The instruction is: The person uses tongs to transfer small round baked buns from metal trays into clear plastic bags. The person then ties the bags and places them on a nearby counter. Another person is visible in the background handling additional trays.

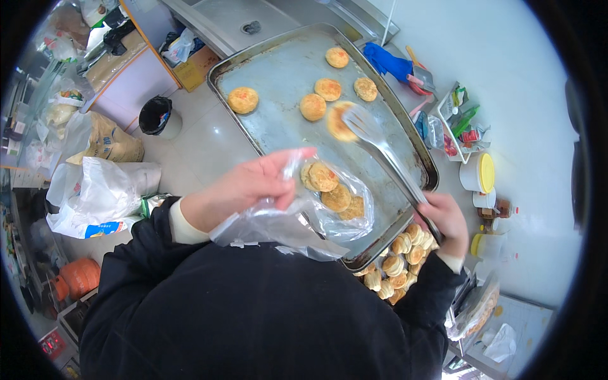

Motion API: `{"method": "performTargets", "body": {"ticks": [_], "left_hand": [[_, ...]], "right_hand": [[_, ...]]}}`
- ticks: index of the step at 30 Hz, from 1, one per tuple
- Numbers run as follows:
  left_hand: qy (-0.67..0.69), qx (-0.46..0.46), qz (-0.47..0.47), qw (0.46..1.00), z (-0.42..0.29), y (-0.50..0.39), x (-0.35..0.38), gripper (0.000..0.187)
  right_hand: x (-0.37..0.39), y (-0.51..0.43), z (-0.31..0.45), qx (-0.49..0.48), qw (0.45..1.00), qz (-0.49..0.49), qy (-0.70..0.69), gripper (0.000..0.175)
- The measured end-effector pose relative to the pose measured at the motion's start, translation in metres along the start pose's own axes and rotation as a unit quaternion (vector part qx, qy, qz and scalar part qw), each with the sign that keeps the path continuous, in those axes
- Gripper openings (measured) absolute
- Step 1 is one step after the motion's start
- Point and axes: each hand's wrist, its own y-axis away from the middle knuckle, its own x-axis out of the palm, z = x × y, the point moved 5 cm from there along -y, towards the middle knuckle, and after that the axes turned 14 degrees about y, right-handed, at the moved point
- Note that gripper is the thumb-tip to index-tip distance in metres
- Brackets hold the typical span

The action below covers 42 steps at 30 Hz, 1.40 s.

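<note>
My left hand (251, 178) grips the mouth of a clear plastic bag (365, 223) over the near part of a metal baking tray (280, 52). Several round golden pastries (336, 197) show inside the bag. In my right hand (446, 223) are metal serving tongs (392, 159), held by the handle end. Their slotted head lies over a blurred pastry (339, 121); whether they clamp it is hard to tell. Two pastries (313, 107) touch each other just left of the tongs' head. Another pastry (242, 100) sits alone by the tray's left rim, and two more are towards its far right.
More pastries (394, 266) are heaped beside the tray's near right corner. Beyond the tray is a steel sink (228, 23). Along the right wall stand a white basket (449, 123) and a yellow-lidded tub (475, 172). A lined bin (161, 118) and sacks (104, 137) occupy the left floor.
</note>
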Motion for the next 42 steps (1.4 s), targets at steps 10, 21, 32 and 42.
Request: {"method": "performTargets", "body": {"ticks": [10,21,32,42], "left_hand": [[-0.062,-0.041,0.053,0.996,-0.029,-0.03,0.021,0.058],[-0.023,-0.097,0.088,0.991,-0.01,0.008,0.022,0.05],[0.031,-0.113,0.112,0.987,-0.005,0.011,0.028,0.043],[-0.011,-0.118,0.107,0.987,0.0,-0.001,0.026,0.049]], "right_hand": [[0.042,0.041,0.007,-0.011,0.981,-0.018,0.193,0.042],[-0.003,-0.02,0.024,0.041,0.997,0.037,0.053,0.031],[0.082,-0.197,0.08,0.023,0.985,0.149,0.088,0.035],[0.06,-0.163,0.026,-0.028,0.993,0.081,0.082,0.03]]}}
